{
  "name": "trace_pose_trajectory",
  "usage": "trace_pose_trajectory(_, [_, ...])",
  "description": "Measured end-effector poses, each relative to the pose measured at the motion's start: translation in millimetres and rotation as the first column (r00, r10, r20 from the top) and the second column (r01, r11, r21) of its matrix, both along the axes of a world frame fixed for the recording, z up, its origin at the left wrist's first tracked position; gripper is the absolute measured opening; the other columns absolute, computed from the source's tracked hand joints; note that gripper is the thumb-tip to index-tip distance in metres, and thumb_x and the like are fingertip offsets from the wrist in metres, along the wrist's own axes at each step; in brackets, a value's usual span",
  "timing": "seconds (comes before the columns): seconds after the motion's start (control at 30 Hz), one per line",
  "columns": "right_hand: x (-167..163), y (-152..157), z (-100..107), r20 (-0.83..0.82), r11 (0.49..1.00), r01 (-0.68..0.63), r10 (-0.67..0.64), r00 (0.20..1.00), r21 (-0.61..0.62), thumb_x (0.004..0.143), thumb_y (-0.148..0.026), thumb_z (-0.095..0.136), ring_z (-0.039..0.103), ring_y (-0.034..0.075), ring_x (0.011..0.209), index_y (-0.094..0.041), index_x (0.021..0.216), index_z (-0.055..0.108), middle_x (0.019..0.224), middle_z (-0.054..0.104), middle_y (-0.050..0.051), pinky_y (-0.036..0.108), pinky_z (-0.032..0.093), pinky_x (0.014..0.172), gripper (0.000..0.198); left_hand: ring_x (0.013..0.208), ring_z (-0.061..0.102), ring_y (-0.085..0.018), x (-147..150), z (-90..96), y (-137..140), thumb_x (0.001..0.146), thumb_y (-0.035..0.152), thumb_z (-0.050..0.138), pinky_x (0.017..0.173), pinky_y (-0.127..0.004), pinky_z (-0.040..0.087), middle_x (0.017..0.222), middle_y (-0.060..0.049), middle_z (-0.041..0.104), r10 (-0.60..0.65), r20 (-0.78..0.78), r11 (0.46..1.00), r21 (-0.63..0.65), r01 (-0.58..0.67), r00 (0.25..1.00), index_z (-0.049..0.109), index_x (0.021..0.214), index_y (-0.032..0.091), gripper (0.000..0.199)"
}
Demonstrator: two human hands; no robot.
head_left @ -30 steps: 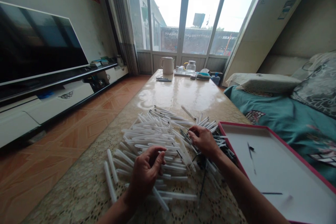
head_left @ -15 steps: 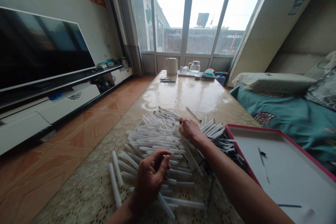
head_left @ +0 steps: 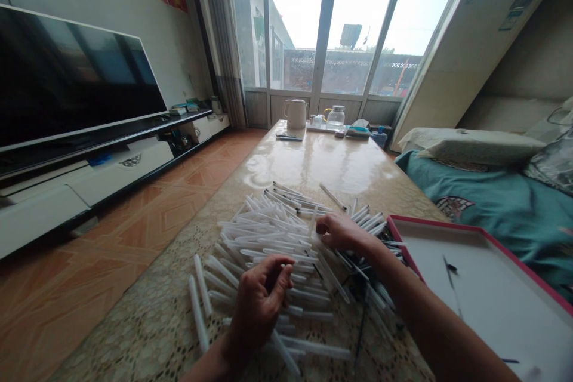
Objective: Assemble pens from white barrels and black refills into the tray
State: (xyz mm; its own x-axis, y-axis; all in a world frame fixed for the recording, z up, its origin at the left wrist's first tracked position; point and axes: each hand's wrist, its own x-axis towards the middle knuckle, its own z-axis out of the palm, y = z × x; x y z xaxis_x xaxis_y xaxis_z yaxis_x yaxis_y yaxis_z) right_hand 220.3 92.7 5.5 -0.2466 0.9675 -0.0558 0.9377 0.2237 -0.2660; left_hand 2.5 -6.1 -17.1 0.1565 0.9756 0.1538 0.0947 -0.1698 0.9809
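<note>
Slender translucent white plastic tubes (head_left: 268, 237) lie heaped on the patterned beige table (head_left: 152, 310). The left hand (head_left: 264, 295) curls narrowly over them; the right hand (head_left: 338, 231) bends at their right. What either grips cannot be told.

On the patterned table (head_left: 290, 161), white tubes (head_left: 264, 231) are piled beyond the left hand (head_left: 260, 297); black-tipped tubes (head_left: 372, 222) are laid beside and beyond the right hand (head_left: 339, 231); a red-rimmed box (head_left: 487, 283) is set to its right; a jug (head_left: 296, 114) is positioned well beyond both

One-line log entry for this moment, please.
left hand: curled over white tubes | right hand: over tubes, grip unclear | pink-rimmed tray: right of tubes
</note>
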Motion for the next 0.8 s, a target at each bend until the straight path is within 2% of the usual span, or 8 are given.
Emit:
trace_pose_trajectory(0.07, [2.6,10.2,0.6,-0.012,1.000,0.030,-0.030,0.999,0.001,0.075,-0.012,0.062,0.065,0.015,0.074,-0.020,0.081,0.074,0.079,0.073,0.002,0.020,0.041,0.063,0.016,0.047,0.056,-0.014,-0.1,-0.1,0.4,0.083,0.038,0.061,0.043,-0.022,0.045,0.061,-0.002,0.063,0.006,0.019,1.000,-0.009,-0.006,1.000,0.069,0.091,0.018,0.023])
trace_pose_trajectory(0.17, [1.2,26.6,-3.6,-0.017,0.988,0.139,-0.138,0.990,0.068,0.086,-0.014,0.051,0.066,0.017,0.087,-0.017,0.095,0.072,0.093,0.073,0.008,0.023,0.043,0.071,0.022,0.047,0.056,-0.014,-0.1,0.4,1.2,0.084,0.039,0.060,0.044,-0.022,0.045,0.061,-0.002,0.063,0.017,0.004,1.000,-0.005,-0.017,1.000,0.069,0.091,0.018,0.024])
trace_pose_trajectory(0.27, [-4.2,34.8,-11.7,-0.009,0.975,0.194,-0.194,0.981,0.104,0.088,-0.014,0.053,0.064,0.020,0.097,-0.016,0.095,0.070,0.101,0.070,0.011,0.027,0.045,0.079,0.018,0.046,0.055,-0.013,-0.2,0.6,1.5,0.085,0.039,0.059,0.043,-0.021,0.044,0.061,-0.002,0.062,0.013,-0.015,1.000,0.001,-0.013,1.000,0.068,0.092,0.017,0.025])
trace_pose_trajectory(0.4, [-11.2,32.8,-19.7,-0.025,0.975,0.194,-0.193,0.981,0.106,0.090,-0.026,0.059,0.062,0.020,0.095,-0.014,0.095,0.066,0.102,0.067,0.007,0.037,0.048,0.084,0.014,0.045,0.055,-0.012,0.2,1.4,1.3,0.086,0.039,0.058,0.043,-0.021,0.043,0.061,-0.001,0.061,0.007,-0.013,1.000,0.000,-0.007,1.000,0.067,0.092,0.017,0.024])
trace_pose_trajectory(0.47, [-12.0,30.8,-18.7,-0.067,0.972,0.203,-0.196,0.978,0.116,0.087,-0.020,0.062,0.062,0.020,0.093,-0.014,0.088,0.066,0.098,0.067,0.008,0.036,0.048,0.083,0.008,0.045,0.055,-0.012,0.6,2.3,1.3,0.086,0.038,0.057,0.043,-0.021,0.043,0.061,-0.001,0.061,0.004,-0.016,1.000,0.004,-0.004,1.000,0.067,0.092,0.017,0.024])
trace_pose_trajectory(0.6, [-4.3,26.0,-1.6,-0.246,0.941,0.273,-0.221,0.944,0.198,0.080,-0.011,0.060,0.062,0.022,0.092,-0.015,0.078,0.066,0.093,0.067,0.011,0.032,0.045,0.081,0.008,0.046,0.055,-0.012,0.4,2.1,0.8,0.087,0.037,0.057,0.044,-0.021,0.044,0.062,-0.001,0.061,-0.006,-0.034,1.000,0.016,0.007,0.999,0.067,0.093,0.018,0.023])
trace_pose_trajectory(0.7, [5.9,9.9,17.9,-0.439,0.895,0.368,-0.232,0.868,0.253,0.085,-0.020,0.053,0.063,0.019,0.082,-0.014,0.088,0.063,0.096,0.066,0.011,0.030,0.047,0.076,0.012,0.047,0.056,-0.012,-0.3,-0.2,1.1,0.087,0.036,0.057,0.045,-0.021,0.045,0.064,-0.001,0.062,-0.016,-0.057,0.999,0.047,0.019,0.998,0.067,0.093,0.018,0.022])
trace_pose_trajectory(0.8, [9.0,-25.9,27.8,-0.609,0.881,0.420,-0.214,0.764,0.218,0.089,-0.033,0.046,0.063,0.016,0.067,-0.014,0.095,0.057,0.082,0.065,0.007,0.026,0.049,0.060,0.022,0.048,0.057,-0.011,-0.3,-2.9,2.6,0.087,0.034,0.058,0.046,-0.021,0.045,0.072,-0.003,0.066,-0.014,-0.097,0.995,0.101,0.024,0.995,0.068,0.094,0.018,0.020])
